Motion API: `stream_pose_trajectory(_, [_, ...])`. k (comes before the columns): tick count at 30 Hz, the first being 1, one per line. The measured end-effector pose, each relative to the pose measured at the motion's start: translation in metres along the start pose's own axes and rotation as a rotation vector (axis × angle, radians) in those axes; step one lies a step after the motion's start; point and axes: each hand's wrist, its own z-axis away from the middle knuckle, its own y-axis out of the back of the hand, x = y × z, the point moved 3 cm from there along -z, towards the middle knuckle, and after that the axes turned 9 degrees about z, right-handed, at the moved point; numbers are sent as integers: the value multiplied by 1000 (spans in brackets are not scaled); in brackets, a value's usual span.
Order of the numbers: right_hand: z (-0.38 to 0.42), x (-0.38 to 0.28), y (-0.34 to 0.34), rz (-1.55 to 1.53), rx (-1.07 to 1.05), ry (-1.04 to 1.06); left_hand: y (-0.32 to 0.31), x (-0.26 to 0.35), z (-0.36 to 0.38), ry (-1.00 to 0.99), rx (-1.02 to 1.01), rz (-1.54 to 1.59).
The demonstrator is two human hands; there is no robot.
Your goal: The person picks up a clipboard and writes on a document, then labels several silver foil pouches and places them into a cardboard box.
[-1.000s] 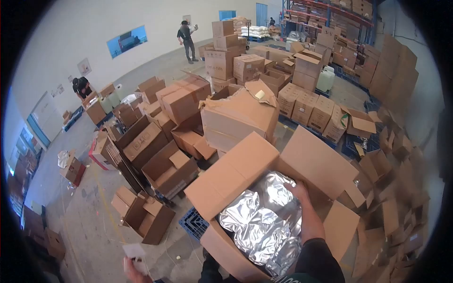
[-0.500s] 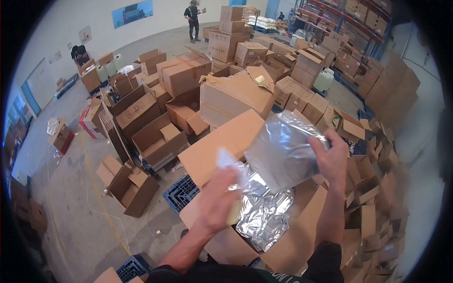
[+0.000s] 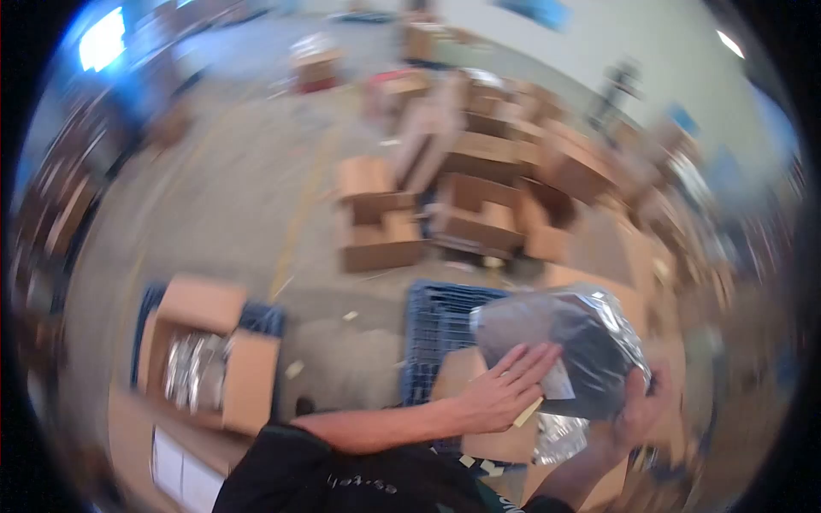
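Note:
A silver foil bag [image 3: 590, 333] is tilted up in front of me, with a white label [image 3: 558, 380] on its face. Gripping the bag's near right edge is my right hand [image 3: 643, 406], its fingers partly hidden and blurred. My left hand [image 3: 505, 395] lies against the bag's left side, fingers stretched over the label's edge. Pale yellow paper [image 3: 528, 414] sticks out from under the left palm, held there. Below the bag, more shiny foil bags [image 3: 560, 438] show inside an open carton [image 3: 500, 438].
At left, an open carton [image 3: 252, 376] with foil packs stands on a blue pallet [image 3: 272, 321]. Another blue pallet [image 3: 428, 321] lies ahead of my left arm. Open cartons [image 3: 380, 235] crowd the floor beyond. Yellow scraps [image 3: 295, 369] litter the concrete. A blurred person [image 3: 614, 90] stands far back.
My view has swung left, bringing the left carton and pallet into sight. The loose white label by my left hand is now on the foil bag, with that hand laid against it.

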Motion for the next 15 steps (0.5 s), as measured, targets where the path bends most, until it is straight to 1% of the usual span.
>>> stream_pose_trajectory(1, [7, -2, -24, 19, -117, -68, 19, -12, 27, 6, 12, -55])
stream_pose_trajectory(2, [23, -25, -22, 78, -201, -135, 34, 8, 59, -20, -51, -140])
stream_pose_trajectory(3, [31, -32, -54, 33, -311, -100, 53, 1, 98, 80, -8, -199])
stream_pose_trajectory(5, [51, -53, -126, 85, -357, 53, 87, 3, 172, 54, -160, -232])
stream_pose_trajectory(6, [68, -64, -168, 37, -321, 111, 103, 2, 216, 205, -267, -212])
stream_pose_trajectory(7, [86, -93, -198, 127, -475, 24, 126, 0, 259, 427, -232, -94])
stream_pose_trajectory(8, [104, -104, -232, 27, -575, 50, 144, 4, 301, 637, -182, 46])
stream_pose_trajectory(9, [126, -87, -280, -59, -670, 58, 147, -8, 346, 760, -75, -17])
stream_pose_trajectory(11, [179, -110, -345, -3, -845, 76, 177, 15, 423, 973, 147, -125])
stream_pose_trajectory(12, [211, -116, -379, -106, -923, -31, 188, 25, 453, 1063, 266, -150])
stream_pose_trajectory(13, [243, -126, -410, -209, -994, -145, 196, 38, 474, 1085, 295, -153])
stream_pose_trajectory(15, [300, -156, -457, -201, -1165, -224, 204, 63, 508, 1324, 434, -68])
